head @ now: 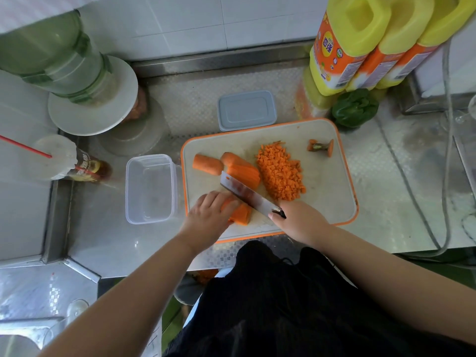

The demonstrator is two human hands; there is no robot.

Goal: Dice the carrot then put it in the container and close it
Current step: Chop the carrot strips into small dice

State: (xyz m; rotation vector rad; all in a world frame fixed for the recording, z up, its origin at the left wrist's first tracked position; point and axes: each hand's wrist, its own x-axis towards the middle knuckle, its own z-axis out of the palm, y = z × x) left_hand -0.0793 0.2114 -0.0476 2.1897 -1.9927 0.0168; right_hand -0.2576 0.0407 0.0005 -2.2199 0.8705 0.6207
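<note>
Steel surface point(386, 202) under everything, patterned and shiny. At centre, white board point(327, 197) with orange rim, sitting square on it. Up at one o'clock, three yellow jugs point(360, 39) with orange labels, packed side by side against the tiled wall. Over at ten o'clock, green bottle point(51, 52) lying across a white plate point(87, 117). Down at nine o'clock of the board, clear container point(150, 189), lid off, just beside the rim. At twelve o'clock of the board, grey lid point(246, 109), flat, touching the board's far edge. Green pepper point(354, 106) at one o'clock, tucked below the jugs.

On the board now: heap of dice point(280, 171) at centre. Left of that, sliced slabs point(243, 171) stacked and leaning, then a whole chunk point(207, 164) at ten o'clock. Carrot top point(322, 146) alone at two o'clock.

Left hand point(208, 215) at seven o'clock, grip curled over a carrot piece point(240, 215), pinning it down. Right hand point(301, 222) at five o'clock, grip wrapped round the handle of the knife point(248, 194). Blade angled toward eleven o'clock, edge down beside the left fingers point(229, 206), tip reaching the slabs.
</note>
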